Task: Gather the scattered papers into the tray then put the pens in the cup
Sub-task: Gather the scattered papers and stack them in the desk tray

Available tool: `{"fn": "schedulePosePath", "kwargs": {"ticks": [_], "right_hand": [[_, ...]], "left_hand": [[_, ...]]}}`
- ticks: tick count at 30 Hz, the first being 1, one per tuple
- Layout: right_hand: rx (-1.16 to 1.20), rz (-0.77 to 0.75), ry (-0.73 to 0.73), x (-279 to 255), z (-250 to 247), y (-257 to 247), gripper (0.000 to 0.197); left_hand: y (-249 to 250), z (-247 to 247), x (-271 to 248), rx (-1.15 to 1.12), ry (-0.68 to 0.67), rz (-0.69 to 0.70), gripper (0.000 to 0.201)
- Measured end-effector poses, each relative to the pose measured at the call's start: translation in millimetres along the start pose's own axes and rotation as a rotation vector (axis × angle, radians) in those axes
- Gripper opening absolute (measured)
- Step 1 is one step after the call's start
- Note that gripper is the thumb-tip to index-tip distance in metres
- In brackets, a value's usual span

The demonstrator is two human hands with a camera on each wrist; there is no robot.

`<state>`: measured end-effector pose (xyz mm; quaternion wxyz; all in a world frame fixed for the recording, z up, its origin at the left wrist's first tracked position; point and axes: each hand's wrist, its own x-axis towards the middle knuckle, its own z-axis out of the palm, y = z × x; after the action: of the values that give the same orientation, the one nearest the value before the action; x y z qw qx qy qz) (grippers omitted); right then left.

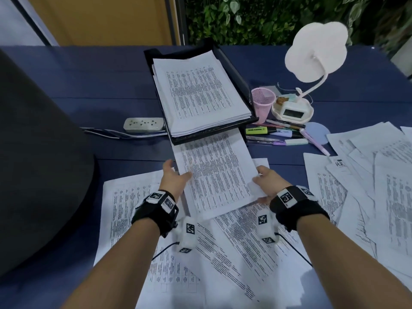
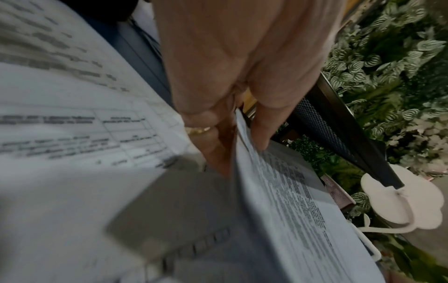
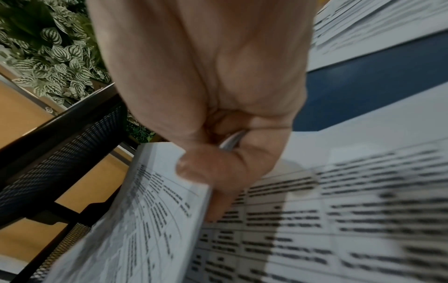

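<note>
Black mesh tray [image 1: 234, 70]: far centre of the blue table [image 1: 89, 85], a thick stack already on its upper tier; the lower slot opens toward the near side.
Held sheets [image 1: 216, 172]: long axis runs near to far, the far end already under the tray's front edge, so the coming push looks to be straight away from the body.
Left hand [image 1: 172, 178]: pinches the sheets' left edge, thumb on top.
Right hand [image 1: 267, 181]: grasps the right edge, thumb on top; both hands equally near the tray.
Loose papers [image 1: 156, 253]: spread beneath the forearms, more at [image 1: 367, 175] on the right.
Pens [image 1: 276, 134]: right of the tray, near the pink cup [image 1: 262, 102], beside the path, not across it.
Lamp [image 1: 316, 52]: far right, apart.
Power strip [image 1: 143, 124]: left of the tray.
</note>
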<state>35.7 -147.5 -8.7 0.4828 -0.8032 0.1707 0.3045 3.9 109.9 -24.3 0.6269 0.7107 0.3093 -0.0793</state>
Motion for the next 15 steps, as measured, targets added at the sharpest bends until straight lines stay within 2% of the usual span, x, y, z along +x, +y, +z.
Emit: {"fn": "schedulePosePath", "kwargs": {"ticks": [3,7,9,11,15], "right_hand": [[0.024,0.002,0.029,13,3,-16,0.019],[0.041,-0.049,0.067,32,4,-35,0.028],[0.112,-0.096,0.053,43,3,-43,0.029],[0.164,-0.144,0.043,56,1,-51,0.030],[0.335,-0.163,0.174,75,4,-65,0.033]], "left_hand": [[4,-6,3,0.049,-0.064,0.056,0.062],[17,-15,8,0.146,-0.255,-0.037,0.038],[21,-17,12,0.178,-0.279,-0.045,0.032],[25,-15,20,0.188,-0.205,0.011,0.026],[33,-10,36,0.190,0.060,0.165,0.009]]}}
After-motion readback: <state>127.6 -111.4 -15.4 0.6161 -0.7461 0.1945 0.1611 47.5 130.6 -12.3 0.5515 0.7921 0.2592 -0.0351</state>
